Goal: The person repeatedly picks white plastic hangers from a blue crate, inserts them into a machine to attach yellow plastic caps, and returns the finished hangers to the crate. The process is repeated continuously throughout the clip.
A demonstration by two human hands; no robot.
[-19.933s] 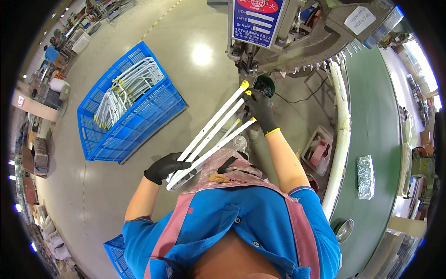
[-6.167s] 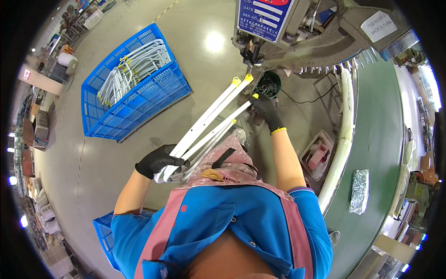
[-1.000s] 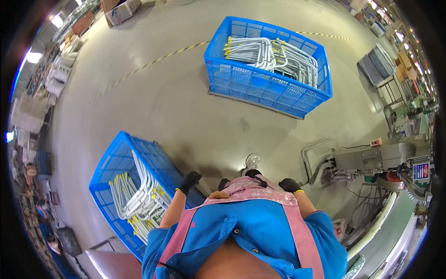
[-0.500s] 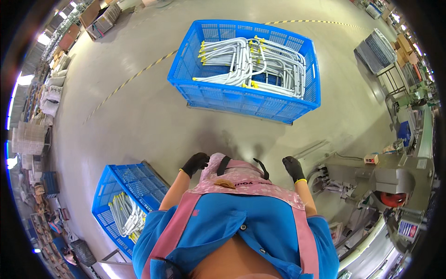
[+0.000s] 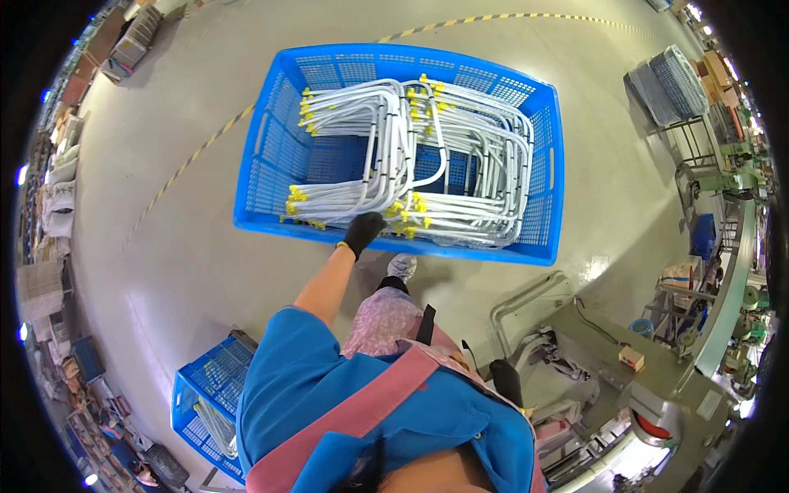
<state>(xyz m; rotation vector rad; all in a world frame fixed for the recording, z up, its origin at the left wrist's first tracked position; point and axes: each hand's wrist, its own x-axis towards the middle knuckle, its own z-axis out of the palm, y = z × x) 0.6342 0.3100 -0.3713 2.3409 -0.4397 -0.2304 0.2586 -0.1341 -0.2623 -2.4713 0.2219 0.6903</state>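
Note:
White bent tube frames [image 5: 399, 152] with yellow end pieces and dark bands lie stacked in a large blue plastic crate [image 5: 394, 59]. My left hand [image 5: 362, 232], in a black glove, reaches over the near rim of that crate, beside the tube ends. Its fingers look bunched, but I cannot tell whether they touch a tube. My right hand [image 5: 505, 380], also black-gloved, hangs low by my apron, near the machine on the right. Its fingers are not clear, and no object shows in it.
A second blue crate [image 5: 215, 361] with more tubes stands at lower left. On the right are a grey machine [image 5: 657, 411], a bent metal bar [image 5: 530, 287] and a small box [image 5: 631, 358]. A yellow-black floor line [image 5: 187, 170] curves behind the large crate.
I have come closer to the large crate, which now appears nearer. My left arm has stretched forward to its near rim. My right hand has dropped back beside my body.

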